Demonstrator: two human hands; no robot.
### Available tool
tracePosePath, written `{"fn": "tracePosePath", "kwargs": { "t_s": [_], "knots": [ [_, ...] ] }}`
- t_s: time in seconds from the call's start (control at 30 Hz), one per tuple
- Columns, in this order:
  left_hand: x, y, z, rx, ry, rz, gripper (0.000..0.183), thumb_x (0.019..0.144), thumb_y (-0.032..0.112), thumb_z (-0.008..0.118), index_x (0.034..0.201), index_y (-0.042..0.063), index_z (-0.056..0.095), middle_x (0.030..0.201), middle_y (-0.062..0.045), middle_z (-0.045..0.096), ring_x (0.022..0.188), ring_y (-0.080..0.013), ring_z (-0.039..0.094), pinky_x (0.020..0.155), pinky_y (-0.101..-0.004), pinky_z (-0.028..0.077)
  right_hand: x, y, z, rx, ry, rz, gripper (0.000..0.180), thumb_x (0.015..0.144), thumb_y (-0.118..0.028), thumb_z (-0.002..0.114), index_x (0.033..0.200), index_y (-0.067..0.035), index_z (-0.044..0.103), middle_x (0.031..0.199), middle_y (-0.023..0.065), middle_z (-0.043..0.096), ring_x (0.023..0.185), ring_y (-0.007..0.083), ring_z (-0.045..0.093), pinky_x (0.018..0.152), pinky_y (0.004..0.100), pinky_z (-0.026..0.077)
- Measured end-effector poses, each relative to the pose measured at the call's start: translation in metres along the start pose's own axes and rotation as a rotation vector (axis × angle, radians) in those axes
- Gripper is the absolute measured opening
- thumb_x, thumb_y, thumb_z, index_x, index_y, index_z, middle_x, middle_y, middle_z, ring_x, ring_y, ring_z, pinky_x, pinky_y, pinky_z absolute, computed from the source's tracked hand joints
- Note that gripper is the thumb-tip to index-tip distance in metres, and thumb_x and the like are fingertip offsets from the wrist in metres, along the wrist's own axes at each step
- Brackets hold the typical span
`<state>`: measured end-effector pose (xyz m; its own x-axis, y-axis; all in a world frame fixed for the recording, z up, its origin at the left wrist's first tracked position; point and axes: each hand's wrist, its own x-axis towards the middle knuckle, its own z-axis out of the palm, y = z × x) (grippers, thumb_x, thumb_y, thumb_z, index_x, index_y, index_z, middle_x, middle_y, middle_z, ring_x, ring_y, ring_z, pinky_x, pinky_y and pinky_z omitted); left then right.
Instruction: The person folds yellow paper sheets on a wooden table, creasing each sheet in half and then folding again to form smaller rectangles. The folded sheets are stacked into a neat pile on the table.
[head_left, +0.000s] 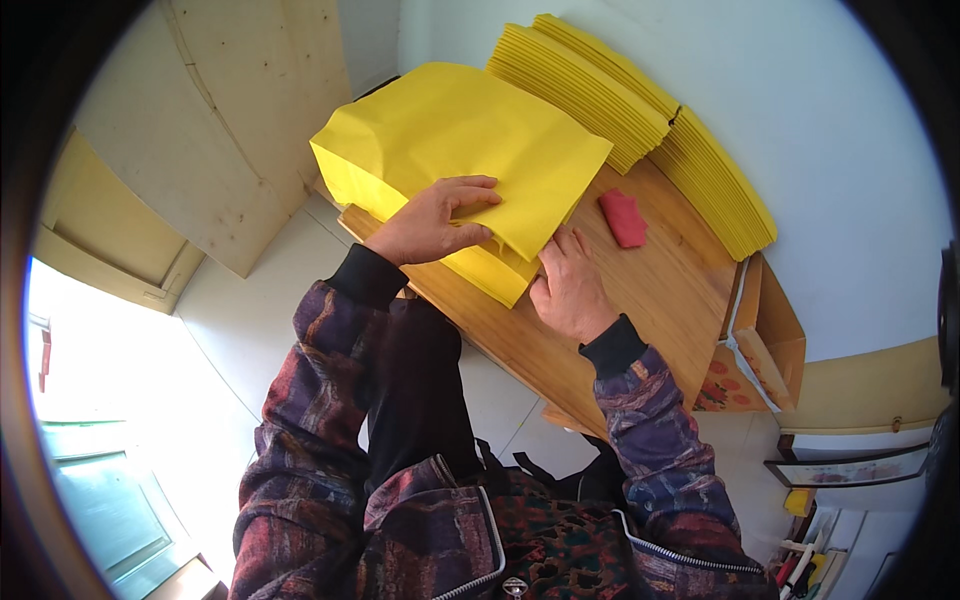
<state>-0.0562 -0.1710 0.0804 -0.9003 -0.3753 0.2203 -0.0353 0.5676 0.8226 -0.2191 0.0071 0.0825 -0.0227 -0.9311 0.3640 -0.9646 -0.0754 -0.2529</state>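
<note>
A large yellow fabric piece, which looks like a non-woven bag, lies over the wooden table on more yellow layers. My left hand has its fingers on the upper layer and its thumb at the front edge, with that edge between them. The layers part a little beside the thumb. At the right front corner, my right hand rests with bent fingers against the fabric's side; its fingertips are partly hidden there. To the right of the fabric lies a small pinkish-red cloth piece.
Stacks of folded yellow fabric stand along the wall, with another stack further right. A cardboard box is beside the table's right end. Large wooden boards lean at the left. My legs are under the table's front edge.
</note>
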Motion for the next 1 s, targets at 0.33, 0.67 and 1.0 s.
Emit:
{"fn": "tracePosePath", "kwargs": {
  "t_s": [0.33, 0.67, 1.0],
  "knots": [
    [-0.002, 0.002, 0.013, 0.227, 0.079, 0.075, 0.053, 0.073, 0.016, 0.07, 0.125, 0.008, 0.059, 0.142, -0.012, 0.045, 0.132, -0.031, 0.038, 0.112, -0.0393, 0.03, 0.0, 0.005, 0.001, -0.009, -0.074, 0.041, 0.045, 0.073, -0.004, 0.051, 0.117, 0.005, 0.051, 0.114, 0.0246, 0.053, 0.116, 0.0385, 0.047, 0.106, 0.0509, 0.03],
    [0.001, -0.004, 0.02, 0.015, 0.242, 0.066, 0.036, 0.082, 0.006, 0.06, 0.118, 0.004, 0.062, 0.127, -0.01, 0.058, 0.113, -0.0245, 0.054, 0.095, -0.0332, 0.046, -0.021, 0.0, -0.01, 0.025, 0.053, 0.001, 0.054, 0.074, 0.001, 0.053, 0.128, 0.0, 0.047, 0.137, 0.0179, 0.043, 0.126, 0.0363, 0.042, 0.109, 0.0513, 0.028],
    [0.001, 0.005, 0.014, -0.191, 0.221, -0.144, 0.031, 0.094, 0.015, 0.052, 0.119, -0.002, 0.06, 0.102, -0.008, 0.065, 0.086, -0.0136, 0.056, 0.081, -0.0271, 0.047, -0.013, -0.003, -0.008, -0.08, -0.036, -0.041, 0.058, 0.074, 0.001, 0.054, 0.131, -0.004, 0.045, 0.137, 0.0126, 0.043, 0.132, 0.0319, 0.038, 0.109, 0.0513, 0.027]
  ]
}}
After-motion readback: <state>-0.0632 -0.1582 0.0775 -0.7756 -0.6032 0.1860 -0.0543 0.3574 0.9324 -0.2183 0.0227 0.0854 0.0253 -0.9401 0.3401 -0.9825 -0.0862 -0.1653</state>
